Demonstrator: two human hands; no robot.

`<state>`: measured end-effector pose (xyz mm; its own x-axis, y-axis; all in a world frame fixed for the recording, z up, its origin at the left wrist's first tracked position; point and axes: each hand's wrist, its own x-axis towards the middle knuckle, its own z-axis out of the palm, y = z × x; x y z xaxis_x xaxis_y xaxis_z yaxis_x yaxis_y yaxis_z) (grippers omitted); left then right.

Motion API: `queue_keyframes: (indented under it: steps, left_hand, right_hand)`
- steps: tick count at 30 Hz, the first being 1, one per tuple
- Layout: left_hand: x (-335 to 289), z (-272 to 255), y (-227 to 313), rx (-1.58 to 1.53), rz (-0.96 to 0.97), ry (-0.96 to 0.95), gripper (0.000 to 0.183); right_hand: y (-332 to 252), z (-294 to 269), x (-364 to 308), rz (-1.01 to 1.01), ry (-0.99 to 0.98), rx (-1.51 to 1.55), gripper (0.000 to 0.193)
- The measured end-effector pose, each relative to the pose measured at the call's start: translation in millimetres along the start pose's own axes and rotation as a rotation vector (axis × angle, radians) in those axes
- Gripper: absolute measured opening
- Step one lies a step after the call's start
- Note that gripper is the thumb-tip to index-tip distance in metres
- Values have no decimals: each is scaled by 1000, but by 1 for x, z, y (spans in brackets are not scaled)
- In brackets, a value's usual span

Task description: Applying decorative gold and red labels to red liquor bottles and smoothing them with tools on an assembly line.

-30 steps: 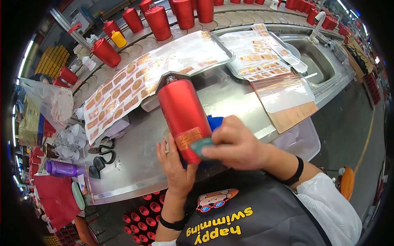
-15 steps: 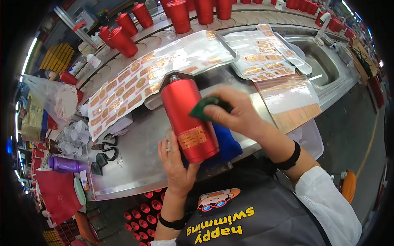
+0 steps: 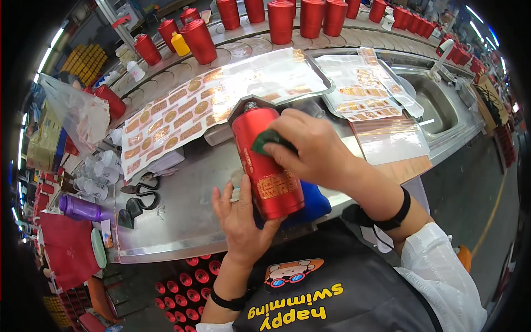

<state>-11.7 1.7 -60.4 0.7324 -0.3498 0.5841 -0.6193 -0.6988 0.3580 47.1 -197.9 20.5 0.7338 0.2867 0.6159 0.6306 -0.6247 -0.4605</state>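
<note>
A red bottle lies tilted on its side at the front of the metal counter, its grey neck resting in a dark angular holder. A gold patterned decal sits near its base, and more gold marking shows along its left side. Around the lower left side curls my left hand, steadying the bottle; a pale wrapping or pad shows at its fingers. My right hand pinches a dark green scraper-like pad against the upper bottle. Under the bottle's base is a blue cloth.
Sheets of gold decals cover trays behind the bottle. Red bottles and a yellow one stand on the conveyor. Black scissors lie left, beside a purple cup. A sink is at right.
The bottle has turned, bringing gold marking on its left side into view. My right hand has shifted its green pad higher on the bottle. A yellow bottle has appeared on the conveyor.
</note>
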Motion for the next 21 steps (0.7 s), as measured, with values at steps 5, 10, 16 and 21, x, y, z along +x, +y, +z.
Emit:
queue_keyframes:
  steps: [5,10,16,21]
  left_hand:
    - [-5,7,-4,-48,-28,-15,87]
    - [-5,8,-7,-147,-88,-17,86]
    - [-9,10,-10,-148,-58,-10,87]
    - [-6,10,-10,-125,-42,-38,85]
  right_hand:
    - [6,6,-7,-45,-42,147,18]
    - [-2,-5,-41,-290,22,-79,24]
    - [-7,-20,-68,-115,-92,328,36]
    - [-5,-17,-76,-180,-175,417,30]
